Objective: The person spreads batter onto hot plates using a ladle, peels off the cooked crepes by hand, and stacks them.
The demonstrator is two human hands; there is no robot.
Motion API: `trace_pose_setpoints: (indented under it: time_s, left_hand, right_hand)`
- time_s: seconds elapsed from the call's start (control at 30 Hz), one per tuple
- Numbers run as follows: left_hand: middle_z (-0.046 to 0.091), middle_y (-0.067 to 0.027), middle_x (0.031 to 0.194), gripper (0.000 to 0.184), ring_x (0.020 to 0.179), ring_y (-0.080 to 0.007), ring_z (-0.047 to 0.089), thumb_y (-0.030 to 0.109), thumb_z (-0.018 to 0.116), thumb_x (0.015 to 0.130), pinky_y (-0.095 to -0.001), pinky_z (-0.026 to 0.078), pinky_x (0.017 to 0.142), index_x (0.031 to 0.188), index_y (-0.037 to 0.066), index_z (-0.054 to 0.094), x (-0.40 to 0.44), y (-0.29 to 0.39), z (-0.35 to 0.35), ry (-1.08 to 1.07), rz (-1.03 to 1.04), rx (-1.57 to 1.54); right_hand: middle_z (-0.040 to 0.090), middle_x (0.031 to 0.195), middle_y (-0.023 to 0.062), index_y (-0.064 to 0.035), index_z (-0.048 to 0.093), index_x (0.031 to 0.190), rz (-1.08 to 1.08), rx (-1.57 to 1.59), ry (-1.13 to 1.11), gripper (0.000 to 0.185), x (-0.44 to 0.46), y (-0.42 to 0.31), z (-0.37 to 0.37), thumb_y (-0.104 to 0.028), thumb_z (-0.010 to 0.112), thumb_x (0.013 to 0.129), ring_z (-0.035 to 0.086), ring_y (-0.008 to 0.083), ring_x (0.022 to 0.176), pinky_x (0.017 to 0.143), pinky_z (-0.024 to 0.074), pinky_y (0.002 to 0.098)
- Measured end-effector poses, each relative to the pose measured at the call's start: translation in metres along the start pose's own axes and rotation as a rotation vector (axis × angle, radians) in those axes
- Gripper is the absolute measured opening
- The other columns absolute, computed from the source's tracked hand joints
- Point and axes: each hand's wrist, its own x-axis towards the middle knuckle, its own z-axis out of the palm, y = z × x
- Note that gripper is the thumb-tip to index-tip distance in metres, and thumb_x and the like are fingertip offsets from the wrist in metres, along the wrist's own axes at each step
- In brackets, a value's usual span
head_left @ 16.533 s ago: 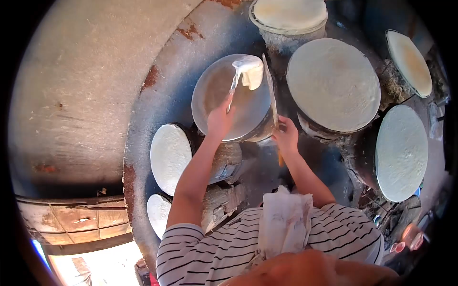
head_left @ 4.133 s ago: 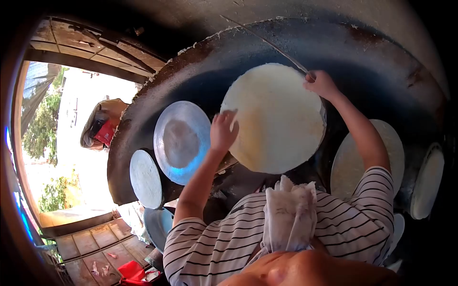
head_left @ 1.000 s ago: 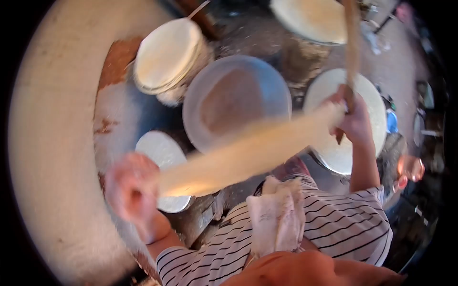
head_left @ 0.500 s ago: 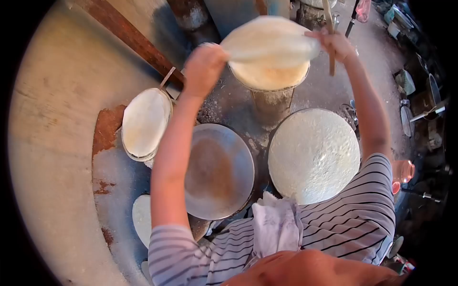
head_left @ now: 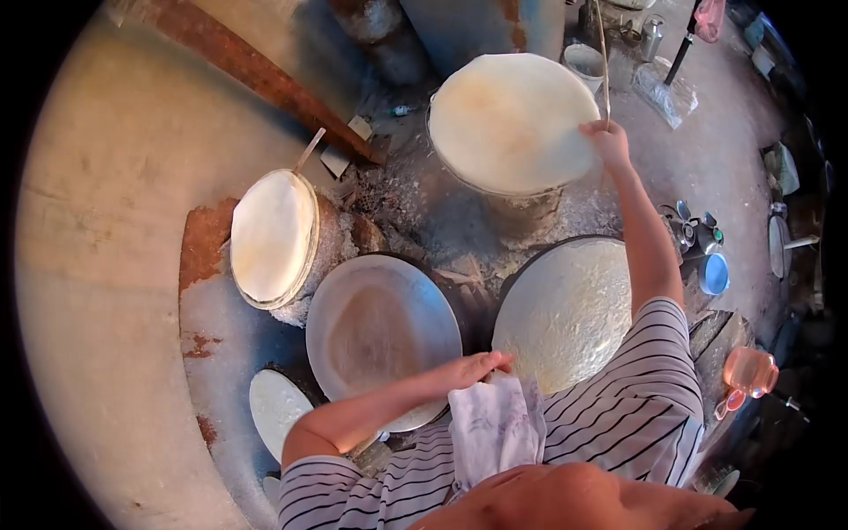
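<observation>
My right hand (head_left: 611, 148) is closed around a thin wooden stick (head_left: 604, 62), right at the edge of a round stack of thin pale flatbreads (head_left: 512, 124). The stack rests on a raised round stand. My left hand (head_left: 477, 366) is drawn in near my chest, its fingers closed at the top of a whitish cloth (head_left: 495, 420) that hangs from my front. Beneath my left forearm lies a bare round griddle (head_left: 384, 331) with a brownish middle. Beside it, a second round griddle carries a layer of pale, bumpy batter (head_left: 570, 309), partly covered by my right arm.
A smaller round of flatbreads (head_left: 276, 234) sits on a stand at left, below a rusty beam (head_left: 256, 75). Another pale disc (head_left: 278, 411) is lower left. At right are a blue lid (head_left: 714, 274) and a pinkish jar (head_left: 751, 371); a white bucket (head_left: 584, 64) stands behind the stack.
The thin sheet that both hands held over the far stack now lies on it. My left hand has come down and back to the cloth; my right hand stays by the stack with the stick.
</observation>
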Motion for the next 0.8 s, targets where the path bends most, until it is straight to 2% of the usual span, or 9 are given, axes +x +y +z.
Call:
trace_pose_setpoints:
  time_s: [0.23,0.3,0.37,0.47,0.57,0.67,0.7,0.73,0.8]
  left_hand:
    - [0.042,-0.0091,0.135,0.068,0.119,-0.02,0.046,0.058,0.029,0.095,-0.0379,0.041,0.093,0.143,0.01,0.03,-0.022,-0.012,0.026,0.205,0.139,-0.211]
    - [0.039,-0.0079,0.138,0.074,0.121,-0.0199,0.044,0.06,0.037,0.091,-0.0322,0.041,0.088,0.145,0.011,0.026,-0.05,-0.007,0.044,0.237,0.109,-0.259]
    - [0.037,-0.0065,0.141,0.083,0.122,-0.0202,0.043,0.064,0.043,0.086,-0.0273,0.04,0.085,0.147,0.013,0.018,-0.068,-0.02,0.066,0.22,0.04,-0.318]
    - [0.035,-0.0118,0.142,0.07,0.123,-0.0211,0.043,0.036,0.052,0.091,-0.0354,0.044,0.091,0.147,0.009,0.019,-0.054,-0.053,0.118,0.249,0.056,-0.623]
    - [0.037,-0.0155,0.138,0.064,0.123,-0.0207,0.042,0.022,0.055,0.089,-0.0383,0.043,0.095,0.143,0.006,0.024,-0.033,-0.059,0.175,0.124,0.306,-0.675]
    - [0.049,-0.0145,0.123,0.06,0.106,-0.0179,0.054,0.018,0.057,0.087,-0.0322,0.05,0.08,0.139,0.005,0.03,-0.029,-0.051,0.232,0.076,0.257,-0.704]
    - [0.058,-0.0077,0.092,0.051,0.071,-0.0122,0.058,0.016,0.058,0.086,-0.0253,0.048,0.06,0.131,0.003,0.04,-0.026,-0.054,0.241,0.052,0.233,-0.563]
    - [0.056,-0.0049,0.083,0.048,0.063,-0.0105,0.054,0.014,0.058,0.086,-0.024,0.046,0.056,0.13,0.003,0.042,-0.023,-0.063,0.253,0.093,0.221,-0.575]
    - [0.051,0.0007,0.066,0.043,0.047,-0.0072,0.044,0.011,0.057,0.086,-0.0215,0.041,0.048,0.127,0.001,0.047,-0.016,-0.076,0.28,0.173,0.191,-0.579]
  right_hand:
    - [0.069,0.088,0.0128,0.0024,0.063,0.085,-0.072,-0.104,-0.026,0.018,0.006,-0.002,-0.012,-0.002,0.049,0.076,0.064,0.0219,0.092,0.081,0.0478,0.0343]
    - [0.069,0.088,0.0132,0.0019,0.063,0.083,-0.134,-0.243,0.001,0.017,-0.014,-0.004,-0.031,-0.005,0.049,0.077,0.063,0.0229,0.093,0.081,0.0474,0.0357]
    - [0.067,0.084,0.0142,0.0023,0.062,0.081,-0.034,0.028,-0.112,0.016,-0.105,-0.059,-0.041,-0.008,0.051,0.078,0.064,0.0235,0.093,0.083,0.0475,0.0339]
    - [0.066,0.082,0.0164,0.0025,0.06,0.078,0.091,0.324,-0.381,0.012,-0.28,-0.071,-0.05,-0.006,0.052,0.076,0.065,0.0265,0.093,0.087,0.0481,0.0351]
    - [0.067,0.08,0.0175,0.003,0.061,0.074,0.297,0.428,-0.549,0.012,-0.435,-0.08,-0.041,0.0,0.05,0.071,0.066,0.0278,0.085,0.084,0.049,0.0355]
    - [0.067,0.086,0.0159,0.0047,0.062,0.082,0.201,0.291,-0.615,0.018,-0.508,-0.052,-0.054,-0.008,0.05,0.077,0.063,0.0253,0.085,0.081,0.0479,0.0374]
    - [0.066,0.092,0.0159,0.0035,0.063,0.087,0.059,0.053,-0.647,0.02,-0.52,-0.049,-0.064,-0.012,0.052,0.08,0.062,0.0273,0.089,0.083,0.0474,0.0381]
    - [0.066,0.098,0.0159,0.0022,0.064,0.092,-0.075,-0.184,-0.667,0.022,-0.531,-0.047,-0.08,-0.015,0.054,0.082,0.061,0.0294,0.093,0.084,0.0469,0.0388]
    - [0.064,0.103,0.0157,0.0,0.064,0.097,-0.43,-0.243,-0.476,0.026,-0.551,-0.051,-0.127,-0.02,0.059,0.082,0.059,0.0314,0.098,0.087,0.0454,0.0396]
